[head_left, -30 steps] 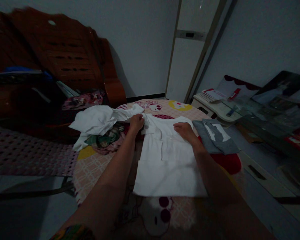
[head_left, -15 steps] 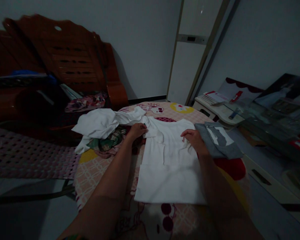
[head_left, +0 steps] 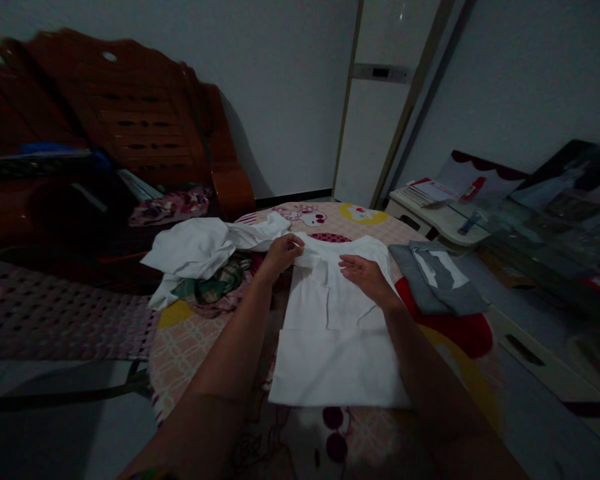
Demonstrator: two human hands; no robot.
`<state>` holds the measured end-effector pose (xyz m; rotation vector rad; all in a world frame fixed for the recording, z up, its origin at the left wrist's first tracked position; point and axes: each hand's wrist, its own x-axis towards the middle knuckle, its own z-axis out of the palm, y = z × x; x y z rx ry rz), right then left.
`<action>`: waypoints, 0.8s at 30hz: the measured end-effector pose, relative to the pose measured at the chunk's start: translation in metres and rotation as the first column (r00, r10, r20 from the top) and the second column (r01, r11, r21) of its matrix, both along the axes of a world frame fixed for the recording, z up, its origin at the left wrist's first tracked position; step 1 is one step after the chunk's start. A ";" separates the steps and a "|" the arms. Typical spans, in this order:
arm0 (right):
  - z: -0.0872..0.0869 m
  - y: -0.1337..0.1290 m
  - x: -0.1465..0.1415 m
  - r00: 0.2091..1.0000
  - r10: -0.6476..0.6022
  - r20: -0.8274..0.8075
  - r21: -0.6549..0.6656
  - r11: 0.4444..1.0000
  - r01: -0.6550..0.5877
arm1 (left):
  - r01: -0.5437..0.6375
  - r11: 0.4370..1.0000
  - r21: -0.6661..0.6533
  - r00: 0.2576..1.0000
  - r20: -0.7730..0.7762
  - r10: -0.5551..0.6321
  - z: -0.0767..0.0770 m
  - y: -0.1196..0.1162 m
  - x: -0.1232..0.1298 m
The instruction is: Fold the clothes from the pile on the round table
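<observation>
A white garment, partly folded, lies flat on a round table with a patterned cloth. At its upper left edge, my left hand has its fingers closed on the white fabric. Over the upper middle of the garment, my right hand is palm down with its fingers extended and nothing gripped. A folded grey garment with a white patch lies to the right. Left of my left hand is a heap with a white cloth on top of a green plaid cloth.
A carved wooden chair stands at the back left, near a woven seat. Beyond the table is a tall white cabinet-like unit. At right are a white stand with papers and a glass shelf.
My left hand has moved slightly up and right along the garment's edge. My right hand has moved left over the garment and its fingers have straightened. The garment's upper right part lies smoother.
</observation>
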<state>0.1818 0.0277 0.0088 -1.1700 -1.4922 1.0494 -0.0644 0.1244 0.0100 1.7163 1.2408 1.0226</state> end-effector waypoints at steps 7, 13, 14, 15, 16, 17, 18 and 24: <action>-0.021 0.012 -0.015 0.986 0.016 0.166 0.038 0.999 -0.022 | 0.164 0.981 0.102 0.984 0.055 -0.170 -0.001 -0.017 0.049; -0.017 0.036 -0.030 0.924 -0.144 0.353 0.146 0.984 0.098 | 0.253 0.956 0.152 0.968 -0.041 -0.249 0.001 -0.029 0.059; -0.018 0.040 -0.030 0.921 -0.196 0.336 0.112 0.979 0.168 | 0.235 0.959 0.161 0.972 -0.040 -0.232 0.001 -0.027 0.057; -0.019 0.044 -0.030 0.920 -0.252 0.300 0.073 0.968 0.241 | 0.194 0.966 0.171 0.981 -0.044 -0.189 0.001 -0.023 0.052; -0.021 0.047 -0.030 0.921 -0.302 0.245 0.031 0.952 0.304 | 0.126 0.976 0.180 0.991 -0.056 -0.118 0.000 -0.018 0.046; -0.023 0.049 -0.029 0.924 -0.340 0.176 -0.011 0.938 0.347 | 0.037 0.982 0.185 0.997 -0.074 -0.024 -0.003 -0.012 0.039; -0.024 0.051 -0.028 0.925 -0.365 0.105 -0.049 0.927 0.372 | -0.057 0.982 0.182 0.992 -0.102 0.077 -0.006 -0.005 0.030; -0.027 0.058 -0.027 0.875 -0.483 -0.021 -0.199 0.860 0.470 | -0.336 0.942 0.015 0.895 -0.305 0.324 -0.028 0.027 -0.003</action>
